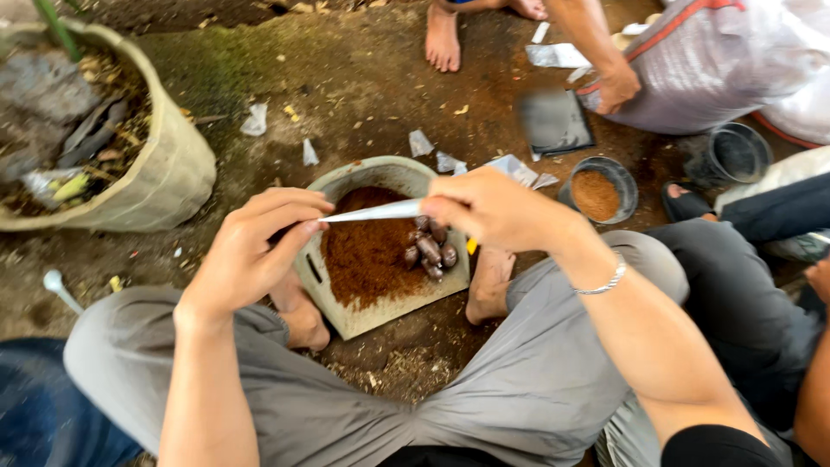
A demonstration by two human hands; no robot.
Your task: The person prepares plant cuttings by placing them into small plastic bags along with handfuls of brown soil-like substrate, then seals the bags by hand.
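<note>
My left hand [251,251] and my right hand [493,207] pinch the two ends of a thin clear plastic strip or small bag [372,212], stretched flat between them. Directly beneath it stands a grey dustpan-like scoop [346,320] holding reddish-brown soil or coco fibre, with several dark brown seeds [430,249] piled at its right side. My bare feet rest on either side of the scoop, and a silver bracelet [605,281] circles my right wrist.
A large pot [173,173] with debris stands at the left. A small round container [605,190] of brown powder, a dark bucket [735,154], a black bag [553,121] and a grey sack [735,60] touched by another person's hand lie at the right. Plastic scraps litter the ground.
</note>
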